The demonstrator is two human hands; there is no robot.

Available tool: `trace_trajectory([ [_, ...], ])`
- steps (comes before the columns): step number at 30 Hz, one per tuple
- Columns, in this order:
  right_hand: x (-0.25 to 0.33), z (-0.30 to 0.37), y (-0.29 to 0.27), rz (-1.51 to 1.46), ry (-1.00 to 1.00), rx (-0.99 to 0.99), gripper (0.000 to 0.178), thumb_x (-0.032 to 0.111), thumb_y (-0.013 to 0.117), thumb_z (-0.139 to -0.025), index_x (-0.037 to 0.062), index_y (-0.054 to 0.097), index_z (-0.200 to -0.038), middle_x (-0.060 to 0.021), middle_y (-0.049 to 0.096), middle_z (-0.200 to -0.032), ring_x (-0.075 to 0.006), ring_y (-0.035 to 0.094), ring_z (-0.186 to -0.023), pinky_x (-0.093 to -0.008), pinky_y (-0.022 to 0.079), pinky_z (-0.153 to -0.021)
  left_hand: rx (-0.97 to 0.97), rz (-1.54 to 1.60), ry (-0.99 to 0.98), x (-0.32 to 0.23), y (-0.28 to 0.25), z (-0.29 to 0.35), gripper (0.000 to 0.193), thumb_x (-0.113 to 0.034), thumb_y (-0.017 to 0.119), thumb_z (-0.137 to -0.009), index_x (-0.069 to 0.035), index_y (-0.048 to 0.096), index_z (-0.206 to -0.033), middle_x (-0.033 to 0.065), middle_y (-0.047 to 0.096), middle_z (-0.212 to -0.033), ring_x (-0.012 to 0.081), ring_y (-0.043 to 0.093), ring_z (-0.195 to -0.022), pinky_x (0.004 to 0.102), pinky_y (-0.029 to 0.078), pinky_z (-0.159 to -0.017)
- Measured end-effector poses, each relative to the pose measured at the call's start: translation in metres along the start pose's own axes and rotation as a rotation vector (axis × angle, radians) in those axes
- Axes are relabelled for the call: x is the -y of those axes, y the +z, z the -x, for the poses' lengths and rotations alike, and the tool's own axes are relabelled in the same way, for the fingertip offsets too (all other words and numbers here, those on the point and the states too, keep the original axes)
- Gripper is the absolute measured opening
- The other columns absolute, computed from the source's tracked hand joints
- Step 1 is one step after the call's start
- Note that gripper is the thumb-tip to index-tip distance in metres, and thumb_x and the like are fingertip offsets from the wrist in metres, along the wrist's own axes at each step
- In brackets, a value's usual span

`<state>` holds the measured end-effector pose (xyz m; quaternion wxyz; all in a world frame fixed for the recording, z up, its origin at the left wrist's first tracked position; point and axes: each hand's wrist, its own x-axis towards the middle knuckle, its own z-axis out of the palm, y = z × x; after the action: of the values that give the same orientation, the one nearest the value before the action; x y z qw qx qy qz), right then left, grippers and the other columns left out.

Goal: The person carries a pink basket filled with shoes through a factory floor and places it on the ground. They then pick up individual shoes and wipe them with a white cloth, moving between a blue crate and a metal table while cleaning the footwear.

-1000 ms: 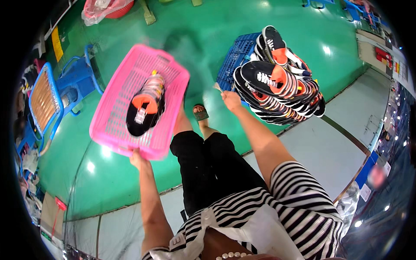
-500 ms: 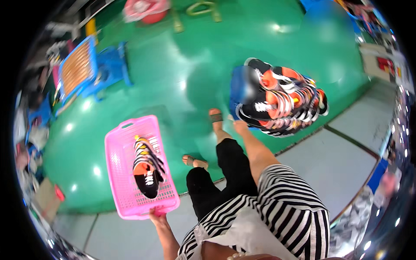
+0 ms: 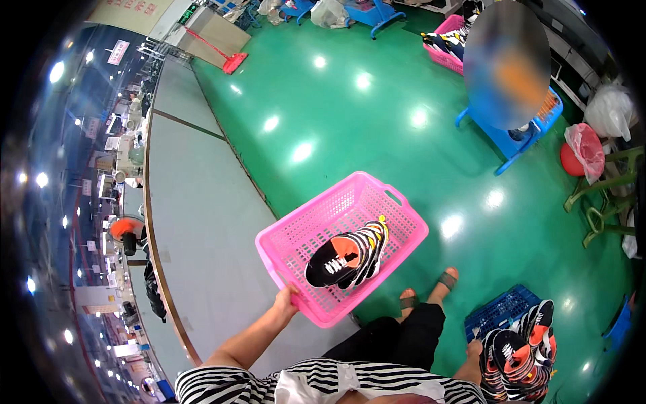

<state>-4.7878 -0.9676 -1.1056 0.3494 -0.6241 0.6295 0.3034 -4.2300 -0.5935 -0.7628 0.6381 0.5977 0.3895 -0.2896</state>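
My left hand (image 3: 286, 301) is closed on the near end of a pink plastic basket (image 3: 398, 236) with mesh sides. Inside the basket lie black, white and orange striped sneakers (image 3: 344, 256), bunched together with a bit of yellow at one end. At the lower right, my right hand (image 3: 475, 349) grips the edge of a dark blue plastic basket (image 3: 496, 311). Several similar sneakers (image 3: 517, 360) are piled at that basket's near side. Part of my right hand's fingers is hidden by the basket and shoes.
To the left runs a grey floor strip (image 3: 195, 202) beside the green floor (image 3: 323, 121). A red mop (image 3: 234, 63) leans at the far left. Far right are a blue stool (image 3: 498, 145), another pink basket (image 3: 444, 57) with shoes, and a red bin (image 3: 572, 158).
My view has swung left, bringing the grey strip and far workstations into sight. Both baskets have come round with me, each still in the same hand.
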Motion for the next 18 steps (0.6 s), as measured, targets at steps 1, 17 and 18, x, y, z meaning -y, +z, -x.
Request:
trace_trajectory([
  [1, -0.001, 0.006, -0.002, 0.003, -0.069, -0.023, 0.022, 0.023, 0.052, -0.082, 0.0057, 0.065, -0.077, -0.0129, 0.065, -0.085, -0.0289, 0.063, -0.08, -0.0402, 0.05, -0.068, 0.008, -0.021, 0.019, -0.002, 0.008, -0.001, 0.037, 0.002, 0.048, -0.061, -0.004, 0.055, -0.097, 0.0104, 0.058, -0.095, 0.0308, 0.055, -0.09, 0.0539, 0.047, -0.075],
  [17, 0.031, -0.016, -0.016, 0.644, -0.473, 0.063, 0.013, 0.023, 0.066, -0.068, 0.011, 0.071, -0.073, -0.0106, 0.067, -0.076, -0.0224, 0.067, -0.076, -0.0374, 0.052, -0.06, 0.095, 0.213, 0.086, 0.009, 0.038, 0.116, 0.041, 0.0, 0.051, -0.073, 0.001, 0.048, -0.114, 0.0167, 0.058, -0.108, 0.0352, 0.055, -0.103, 0.052, 0.041, -0.096],
  [18, 0.033, -0.005, -0.016, 0.689, -0.515, 0.085, 0.014, 0.023, 0.064, -0.07, 0.0105, 0.07, -0.074, -0.0114, 0.067, -0.079, -0.0224, 0.066, -0.077, -0.0368, 0.051, -0.059, 0.043, 0.202, 0.069, -0.007, 0.043, 0.124, 0.042, 0.001, 0.051, -0.072, 0.002, 0.048, -0.114, 0.0167, 0.058, -0.108, 0.035, 0.055, -0.103, 0.0511, 0.041, -0.096],
])
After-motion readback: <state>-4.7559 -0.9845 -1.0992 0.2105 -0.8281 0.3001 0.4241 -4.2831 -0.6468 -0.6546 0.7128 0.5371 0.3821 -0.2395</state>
